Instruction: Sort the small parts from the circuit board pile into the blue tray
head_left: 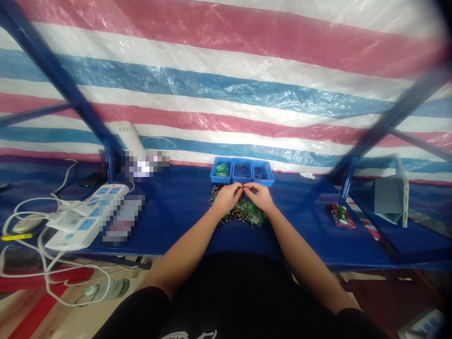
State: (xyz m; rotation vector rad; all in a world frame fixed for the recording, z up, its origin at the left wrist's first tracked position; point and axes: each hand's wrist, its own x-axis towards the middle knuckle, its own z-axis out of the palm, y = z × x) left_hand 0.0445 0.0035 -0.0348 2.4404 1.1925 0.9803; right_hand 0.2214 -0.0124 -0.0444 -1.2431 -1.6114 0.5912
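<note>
My left hand (228, 197) and my right hand (259, 195) meet at the fingertips, both pinched closed. Whatever they hold between them is too small to make out. Below them on the blue table lies a heap of small metal parts (237, 215) mixed with green translucent pieces (254, 214). Just beyond my fingers stand three joined blue bins. Green pieces lie in the left bin (221, 181), a few small brownish parts in the middle bin (242, 179), and small dark parts in the right bin (263, 181).
A white power strip (88, 219) with tangled white cables (45, 268) lies to the left. On the right are a small red box (348, 221) and a tablet-like device on a stand (393, 195). Blue frame posts (76, 101) rise before a striped sheet (226, 94).
</note>
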